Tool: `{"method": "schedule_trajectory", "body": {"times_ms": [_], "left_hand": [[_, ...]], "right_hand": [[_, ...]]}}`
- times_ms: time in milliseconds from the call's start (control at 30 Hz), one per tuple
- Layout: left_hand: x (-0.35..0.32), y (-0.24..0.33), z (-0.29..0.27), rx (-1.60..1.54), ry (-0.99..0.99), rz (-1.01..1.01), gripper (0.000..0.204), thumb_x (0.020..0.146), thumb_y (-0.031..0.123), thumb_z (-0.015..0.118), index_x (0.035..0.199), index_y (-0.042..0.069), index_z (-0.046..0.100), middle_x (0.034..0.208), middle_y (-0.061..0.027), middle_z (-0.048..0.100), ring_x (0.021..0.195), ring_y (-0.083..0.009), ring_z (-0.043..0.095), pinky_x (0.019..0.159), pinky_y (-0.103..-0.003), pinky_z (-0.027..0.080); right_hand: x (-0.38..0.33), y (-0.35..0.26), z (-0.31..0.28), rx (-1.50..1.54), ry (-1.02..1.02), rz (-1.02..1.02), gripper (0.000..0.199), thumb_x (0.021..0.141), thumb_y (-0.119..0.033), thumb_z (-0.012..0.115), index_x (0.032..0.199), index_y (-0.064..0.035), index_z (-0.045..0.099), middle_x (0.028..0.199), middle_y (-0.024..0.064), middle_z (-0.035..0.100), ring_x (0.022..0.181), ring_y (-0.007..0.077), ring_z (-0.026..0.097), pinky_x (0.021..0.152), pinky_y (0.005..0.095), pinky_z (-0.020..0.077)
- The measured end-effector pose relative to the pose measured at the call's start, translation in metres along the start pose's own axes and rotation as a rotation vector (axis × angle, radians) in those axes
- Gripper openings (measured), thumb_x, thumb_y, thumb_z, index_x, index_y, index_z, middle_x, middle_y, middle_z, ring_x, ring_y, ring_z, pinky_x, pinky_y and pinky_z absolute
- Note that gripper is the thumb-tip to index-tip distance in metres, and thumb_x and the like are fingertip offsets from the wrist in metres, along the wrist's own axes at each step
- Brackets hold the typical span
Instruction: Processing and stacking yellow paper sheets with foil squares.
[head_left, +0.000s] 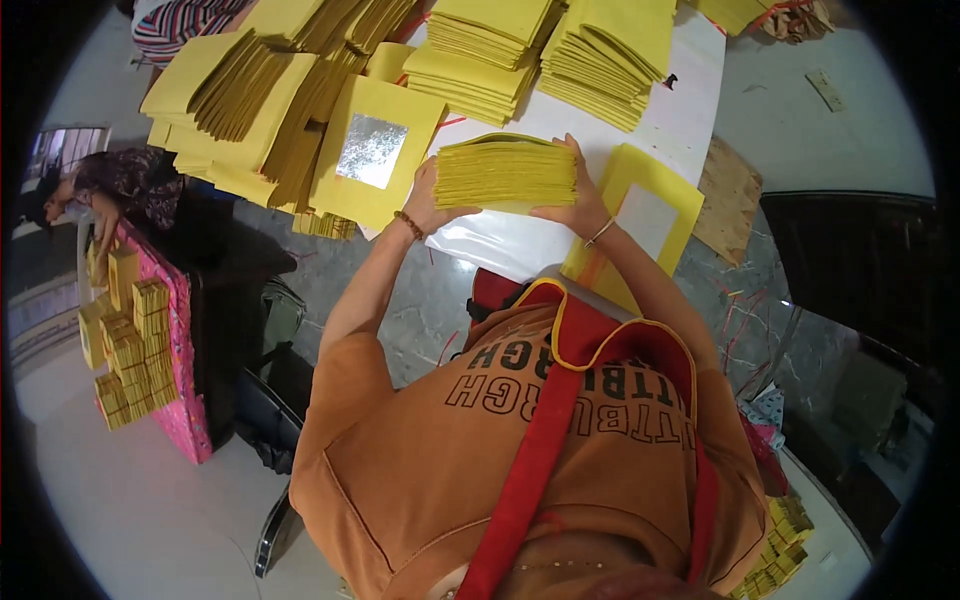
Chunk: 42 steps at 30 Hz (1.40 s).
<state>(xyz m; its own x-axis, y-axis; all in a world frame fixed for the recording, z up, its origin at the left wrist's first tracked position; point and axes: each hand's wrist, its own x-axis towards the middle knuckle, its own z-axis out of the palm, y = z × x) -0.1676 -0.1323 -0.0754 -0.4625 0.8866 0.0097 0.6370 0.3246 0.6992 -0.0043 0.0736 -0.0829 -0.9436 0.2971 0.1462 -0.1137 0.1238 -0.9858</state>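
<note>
Between my two hands is a thick stack of yellow paper sheets (506,174), its layered edge facing me, over the near part of the white-covered table (690,120). My left hand (430,203) grips the stack's left end, thumb along the bottom edge. At the right end, my right hand (582,198) presses in the same way. Just left of the stack lies a yellow sheet with a silver square (372,150). To the right, a yellow sheet with a pale panel (645,225) reaches over the table's edge.
More yellow paper stacks (605,60) crowd the table's far side, with fanned piles (240,100) at the left. Another person (130,190) bends over a pink-covered table (170,370) holding bundled yellow blocks (130,350). A black chair (270,410) stands at left; a wooden board (730,200) lies at right.
</note>
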Motion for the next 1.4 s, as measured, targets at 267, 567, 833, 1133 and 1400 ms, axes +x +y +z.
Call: {"method": "schedule_trajectory", "body": {"times_ms": [267,567,833,1133,1400], "left_hand": [[-0.003,0.010,-0.007,-0.273,-0.070,-0.065,0.070,0.064,0.029,0.076,0.123,0.009,0.045,0.117,-0.0119,0.051,0.108,-0.0279,0.047,0.091,-0.035,0.037],[0.004,0.084,-0.043,-1.105,-0.005,-0.021,0.056,0.093,0.038,0.038,0.137,0.005,0.027,0.114,-0.0076,0.049,0.097,-0.0129,0.053,0.085,-0.027,0.044],[0.014,0.126,-0.042,-0.862,0.032,0.018,0.056,0.084,0.015,0.061,0.133,0.004,0.035,0.105,-0.0041,0.051,0.085,-0.0100,0.057,0.078,-0.023,0.046],[0.021,0.140,-0.029,-0.697,0.211,-0.016,0.043,0.080,0.017,0.063,0.118,0.002,0.049,0.075,-0.0010,0.054,0.068,-0.0062,0.054,0.060,-0.020,0.042],[0.025,0.148,-0.025,-0.412,0.390,-0.041,0.039,0.077,0.022,0.059,0.108,-0.001,0.052,0.065,-0.0085,0.055,0.058,-0.0125,0.052,0.055,-0.025,0.042]], "right_hand": [[0.006,-0.015,-0.006,0.082,0.060,0.092,0.081,0.059,-0.012,0.080,0.125,-0.0034,0.034,0.113,0.0084,0.049,0.103,0.0180,0.050,0.089,0.0293,0.0425],[-0.011,-0.012,-0.031,1.178,0.043,0.463,0.039,0.089,-0.031,0.046,0.119,-0.0057,0.049,0.114,0.0093,0.056,0.103,0.0215,0.056,0.086,0.0358,0.0469],[-0.030,-0.025,-0.006,1.617,-0.163,0.148,0.048,0.094,-0.040,0.029,0.133,-0.0116,0.036,0.135,0.0070,0.039,0.124,0.0220,0.038,0.103,0.0375,0.0318],[-0.042,-0.027,-0.003,1.766,-0.008,0.339,0.050,0.091,-0.043,0.030,0.128,-0.0116,0.043,0.130,0.0080,0.046,0.120,0.0253,0.043,0.101,0.0435,0.0324],[-0.045,-0.038,0.001,1.597,0.142,0.439,0.044,0.090,-0.037,0.038,0.120,-0.0078,0.051,0.121,0.0084,0.053,0.111,0.0234,0.051,0.096,0.0420,0.0390]]}}
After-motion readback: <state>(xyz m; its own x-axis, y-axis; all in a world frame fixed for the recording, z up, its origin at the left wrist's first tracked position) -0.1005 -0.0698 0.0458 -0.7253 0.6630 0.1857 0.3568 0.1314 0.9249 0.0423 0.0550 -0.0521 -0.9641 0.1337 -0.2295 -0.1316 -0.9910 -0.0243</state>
